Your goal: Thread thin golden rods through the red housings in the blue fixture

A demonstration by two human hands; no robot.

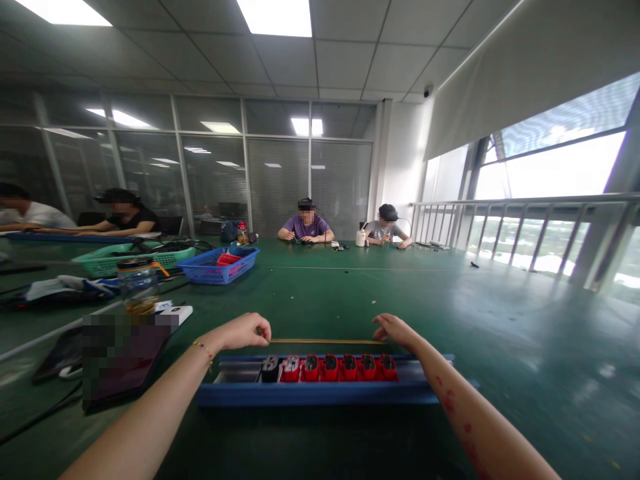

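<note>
Across a green desk (310,307), on the near side: one long blue tray (320,397), straight-walled, its inner channel smooth, grey and metallic-looking. Seated within, seven blocky, round-cornered pieces in one row: one black piece (270,376) at the left end, six red pieces (330,375) to its right. The leftmost red one has a pale, silvery top; the other five, dark tops. Grey channel shows at either end of the row.

Yellow strip (325,342), one, thin and straight: just beyond the tray's far edge, roughly parallel to it, between two hands. Whether it touches the desk cannot be told.

Left hand (247,331): grip narrowed, pinching the strip's left end. Right hand (397,329): fingers bent, beside the strip's right end; whether its grip holds the strip cannot be told.

Room: broad glossy surface from the tray's right end toward a metal railing (500,202); beyond the strip, a wide stretch with a few small scraps. Left side crowded: two perforated plastic baskets, namely one green basket (90,264) and one blue basket (215,275); one transparent jar (137,287) with an orange handle; one dark flat item (131,370), blurred in part.

Co-workers (320,228), four, seated at the far and left edges.
</note>
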